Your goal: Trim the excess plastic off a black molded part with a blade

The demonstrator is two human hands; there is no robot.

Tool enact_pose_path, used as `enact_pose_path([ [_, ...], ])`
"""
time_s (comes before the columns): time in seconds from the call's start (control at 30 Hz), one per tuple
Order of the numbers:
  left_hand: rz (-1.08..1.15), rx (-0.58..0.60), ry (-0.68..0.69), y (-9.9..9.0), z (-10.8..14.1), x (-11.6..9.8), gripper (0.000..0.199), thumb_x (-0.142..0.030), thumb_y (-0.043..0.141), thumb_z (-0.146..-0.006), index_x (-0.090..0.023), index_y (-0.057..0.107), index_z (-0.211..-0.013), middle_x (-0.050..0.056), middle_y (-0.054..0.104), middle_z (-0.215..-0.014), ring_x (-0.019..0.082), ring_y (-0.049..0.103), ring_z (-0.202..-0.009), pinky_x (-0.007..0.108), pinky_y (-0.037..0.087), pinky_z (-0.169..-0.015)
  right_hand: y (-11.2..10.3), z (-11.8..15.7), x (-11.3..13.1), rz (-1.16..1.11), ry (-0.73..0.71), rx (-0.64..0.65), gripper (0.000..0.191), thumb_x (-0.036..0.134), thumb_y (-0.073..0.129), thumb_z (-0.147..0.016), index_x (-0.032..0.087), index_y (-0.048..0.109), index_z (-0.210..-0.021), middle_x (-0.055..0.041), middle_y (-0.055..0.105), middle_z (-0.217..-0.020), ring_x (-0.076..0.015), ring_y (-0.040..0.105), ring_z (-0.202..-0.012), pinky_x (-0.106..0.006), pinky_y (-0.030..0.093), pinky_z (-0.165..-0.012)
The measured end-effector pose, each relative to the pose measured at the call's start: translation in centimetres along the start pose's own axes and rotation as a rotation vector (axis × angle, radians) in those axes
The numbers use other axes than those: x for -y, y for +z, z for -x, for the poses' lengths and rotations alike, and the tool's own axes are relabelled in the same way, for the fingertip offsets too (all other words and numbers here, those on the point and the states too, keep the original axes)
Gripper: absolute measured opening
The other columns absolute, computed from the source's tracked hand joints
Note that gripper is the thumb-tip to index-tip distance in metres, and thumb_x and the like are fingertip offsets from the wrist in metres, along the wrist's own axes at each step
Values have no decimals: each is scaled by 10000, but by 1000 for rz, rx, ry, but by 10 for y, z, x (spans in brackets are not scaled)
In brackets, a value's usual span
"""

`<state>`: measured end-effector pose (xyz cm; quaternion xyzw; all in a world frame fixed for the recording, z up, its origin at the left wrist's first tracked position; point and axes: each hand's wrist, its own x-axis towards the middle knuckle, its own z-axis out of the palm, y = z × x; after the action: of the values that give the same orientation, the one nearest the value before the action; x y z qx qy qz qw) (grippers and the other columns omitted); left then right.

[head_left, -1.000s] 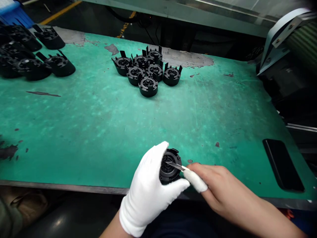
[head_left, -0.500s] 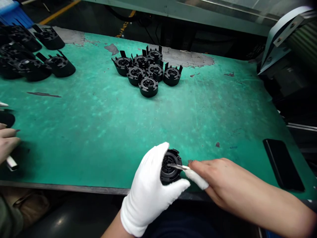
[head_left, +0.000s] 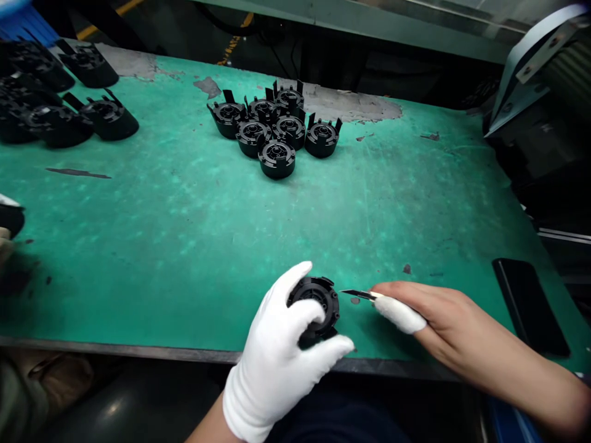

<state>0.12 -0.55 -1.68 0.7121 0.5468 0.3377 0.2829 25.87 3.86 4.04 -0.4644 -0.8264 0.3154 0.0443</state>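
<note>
My left hand (head_left: 279,344), in a white glove, grips a round black plastic part (head_left: 329,301) near the table's front edge. One gloved finger bends over the part's ribbed face, covering some of it. To the right, my right hand (head_left: 429,314) pinches a craft knife (head_left: 362,294) with its thin blade pointing left, a short gap away from the part. White wrapping (head_left: 399,314) covers the thumb of this otherwise bare hand.
Several similar black parts (head_left: 277,161) stand grouped at the back middle of the green table (head_left: 194,203). More black housings (head_left: 108,117) crowd the far left. A phone (head_left: 530,307) lies at right; a co-worker's hand (head_left: 5,243) shows at the left edge.
The knife has come out of the part's centre and moved right with my right hand. A finger of my left hand has folded onto the part's face. The co-worker's hand has shifted left.
</note>
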Motion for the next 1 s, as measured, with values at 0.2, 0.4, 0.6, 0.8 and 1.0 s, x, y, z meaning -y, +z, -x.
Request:
enact_pose_path([
  [0.2, -13, -71, 22, 4, 4, 4, 571, -335, 801, -792, -205, 489, -1253, 152, 466, -1499, 272, 467, -1412, 443, 459, -1162, 7, -14, 6, 105, 9, 90, 301, 344, 386, -1074, 331, 564, -1316, 6, 733, -1148, -205, 711, -977, -352, 535, -803],
  [0.4, -76, -28, -59, 6, 4, 3, 862, -414, 770, -796, -185, 338, -1506, 138, 514, -1478, 276, 512, -1378, 448, 467, -1170, 3, -33, 15, 312, -35, 162, 335, 259, 455, -1021, 350, 593, -1312, 21, 723, -963, -221, 714, -816, -353, 465, -654],
  [0.6, -72, -13, -67, 5, 3, 3, 830, -427, 758, -803, -197, 358, -1493, 139, 525, -1466, 288, 525, -1362, 473, 485, -1152, -5, -43, 15, 445, -68, 148, 354, 195, 504, -986, 311, 596, -1308, -4, 698, -904, -229, 701, -819, -333, 368, -602],
  [0.8, -66, -11, -57, 4, 2, 3, 810, -410, 762, -802, -197, 373, -1480, 138, 551, -1429, 290, 550, -1330, 471, 499, -1135, -13, -45, 14, 358, -115, 187, 259, 209, 508, -978, 301, 633, -1185, 10, 681, -851, -189, 662, -730, -321, 313, -584],
  [1.0, -76, 2, -64, 4, 1, 2, 807, -404, 761, -797, -188, 377, -1474, 133, 545, -1431, 287, 544, -1335, 454, 483, -1153, -13, -51, 12, 435, -106, 204, 356, 199, 468, -980, 306, 615, -1286, 3, 674, -851, -215, 667, -720, -337, 267, -554],
])
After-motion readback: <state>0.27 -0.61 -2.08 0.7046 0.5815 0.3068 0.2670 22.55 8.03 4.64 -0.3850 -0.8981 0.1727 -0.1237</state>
